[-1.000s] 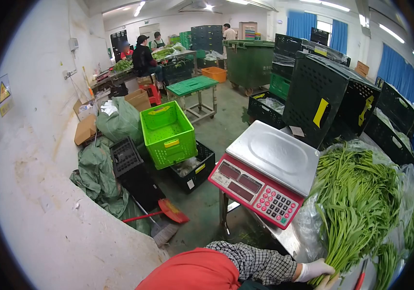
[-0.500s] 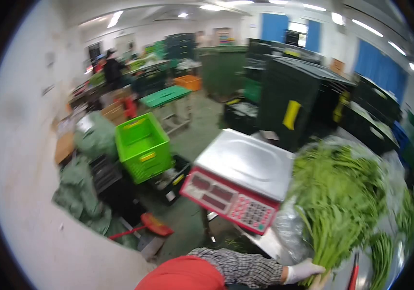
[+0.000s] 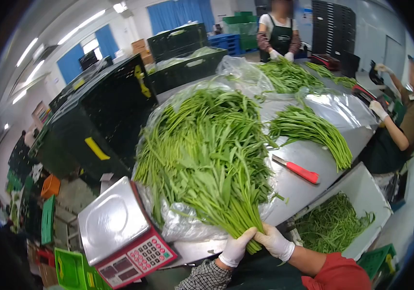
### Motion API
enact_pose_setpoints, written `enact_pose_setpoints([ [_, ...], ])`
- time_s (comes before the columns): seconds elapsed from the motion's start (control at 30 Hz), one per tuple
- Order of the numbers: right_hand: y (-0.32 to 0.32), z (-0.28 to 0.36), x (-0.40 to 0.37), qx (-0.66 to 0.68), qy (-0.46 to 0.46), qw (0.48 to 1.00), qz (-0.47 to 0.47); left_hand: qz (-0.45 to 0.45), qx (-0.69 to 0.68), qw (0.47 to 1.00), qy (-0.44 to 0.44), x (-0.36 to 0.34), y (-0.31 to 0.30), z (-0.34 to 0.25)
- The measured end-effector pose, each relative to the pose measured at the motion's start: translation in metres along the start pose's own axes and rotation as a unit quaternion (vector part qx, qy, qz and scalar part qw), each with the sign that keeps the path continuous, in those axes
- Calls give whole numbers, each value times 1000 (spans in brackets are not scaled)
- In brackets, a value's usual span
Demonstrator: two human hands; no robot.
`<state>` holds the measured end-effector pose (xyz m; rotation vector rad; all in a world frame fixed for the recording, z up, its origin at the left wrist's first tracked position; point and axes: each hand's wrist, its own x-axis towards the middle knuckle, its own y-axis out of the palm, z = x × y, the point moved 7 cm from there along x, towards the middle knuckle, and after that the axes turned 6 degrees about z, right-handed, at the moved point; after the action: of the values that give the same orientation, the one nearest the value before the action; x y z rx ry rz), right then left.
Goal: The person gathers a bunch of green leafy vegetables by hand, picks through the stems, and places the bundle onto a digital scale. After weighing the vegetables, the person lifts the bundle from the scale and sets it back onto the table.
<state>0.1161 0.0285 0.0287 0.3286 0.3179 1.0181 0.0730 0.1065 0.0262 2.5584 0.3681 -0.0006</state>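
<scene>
White gloves cover both hands. My left hand (image 3: 237, 247) and my right hand (image 3: 275, 243) close side by side around the stem ends of a bunch of leafy greens (image 3: 239, 212) that look like water spinach. Its leaves spread into a large pile (image 3: 202, 140) lying on clear plastic (image 3: 187, 223) over the metal table (image 3: 296, 195). Right of the pile lies a knife with a red handle (image 3: 303, 173), beside a separate smaller bunch of greens (image 3: 313, 130). At the left stands a red and silver weighing scale (image 3: 115, 220).
A pale bin (image 3: 369, 186) holding loose green trimmings stands below the table's right edge. Dark crates (image 3: 105, 111) border the left side. One co-worker (image 3: 279, 34) handles greens at the far end; another person (image 3: 400, 121) works at the right.
My view has swung right, from the aisle and scale to the table of greens. Both hands now show clearly on the stems; earlier mainly my left hand was visible there.
</scene>
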Motion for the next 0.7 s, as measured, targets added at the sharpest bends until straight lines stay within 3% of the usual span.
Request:
enact_pose_setpoints([
  [0.5, -16, -17, 10, -40, -7, 999, 22, 36, -34, 999, -10, 5, -11, 16],
  [0.7, -16, -19, 13, 21, 11, 998, 63, 54, -41, 998, -13, 6, -11, 18],
])
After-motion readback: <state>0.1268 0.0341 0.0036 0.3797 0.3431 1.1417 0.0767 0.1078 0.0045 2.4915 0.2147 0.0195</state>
